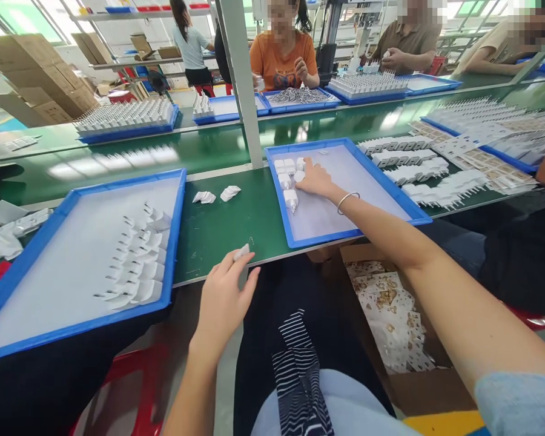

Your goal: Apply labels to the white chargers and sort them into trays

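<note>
My left hand (pixel 227 290) is over the table's front edge, with a small white plug adapter (pixel 241 252) at its fingers; thin metal pins point away from me. Its thumb stands apart from the index finger. In the blue-rimmed tray (pixel 290 233) to the right, my right hand (pixel 317 180) has its fingertips on a white plug adapter (pixel 299 176). Several similar white adapters (pixel 290 198) are grouped along that tray's left side, partly hidden by the fingers. Two crumpled white pieces (pixel 204 197) lie on the green table between the trays.
Another blue-rimmed tray (pixel 68 209) on the left holds rows of white pronged pieces (pixel 138 266). White parts (pixel 404 160) and cards (pixel 485 163) lie at right. An open carton (pixel 418 387) is below the table. Co-workers sit across the green line, and a post (pixel 243 79) rises ahead.
</note>
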A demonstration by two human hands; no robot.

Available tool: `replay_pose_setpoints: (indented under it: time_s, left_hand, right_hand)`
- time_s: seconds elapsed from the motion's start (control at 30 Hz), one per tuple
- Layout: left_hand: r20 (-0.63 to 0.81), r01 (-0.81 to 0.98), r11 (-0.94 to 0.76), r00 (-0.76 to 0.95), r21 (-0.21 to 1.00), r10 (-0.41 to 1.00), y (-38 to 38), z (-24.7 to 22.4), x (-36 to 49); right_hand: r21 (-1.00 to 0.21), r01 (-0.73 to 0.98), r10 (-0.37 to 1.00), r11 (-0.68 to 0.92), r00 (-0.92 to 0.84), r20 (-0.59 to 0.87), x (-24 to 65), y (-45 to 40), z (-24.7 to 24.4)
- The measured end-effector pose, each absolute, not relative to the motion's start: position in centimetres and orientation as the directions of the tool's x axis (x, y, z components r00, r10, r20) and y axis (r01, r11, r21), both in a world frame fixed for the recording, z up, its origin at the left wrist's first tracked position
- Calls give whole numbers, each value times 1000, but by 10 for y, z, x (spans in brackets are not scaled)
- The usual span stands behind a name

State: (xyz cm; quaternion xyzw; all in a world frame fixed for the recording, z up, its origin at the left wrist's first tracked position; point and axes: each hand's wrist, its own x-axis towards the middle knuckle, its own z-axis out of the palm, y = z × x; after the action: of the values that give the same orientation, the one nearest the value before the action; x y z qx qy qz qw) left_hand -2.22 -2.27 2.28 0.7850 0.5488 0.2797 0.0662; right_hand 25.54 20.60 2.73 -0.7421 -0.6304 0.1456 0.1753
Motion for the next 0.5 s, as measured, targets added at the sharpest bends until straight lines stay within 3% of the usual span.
replay_pose_setpoints:
  time_s: [0.13,0.3,0.37,0.5]
  left_hand:
    - [268,705,-324,194,631,944,-20,17,-11]
    - [163,302,-190,114,934,980,14,22,23]
    - [123,227,-143,98,963,988,35,25,47]
    - [153,385,-178,94,906,984,60,29,84]
  right_hand:
    - [-495,863,986,-99,152,67,269,201,28]
    - [-518,855,976,35,82,202,279,175,32]
    - [-501,862,971,78,48,234,278,164,29]
    - [-461,883,982,89,-1,189,285,151,19]
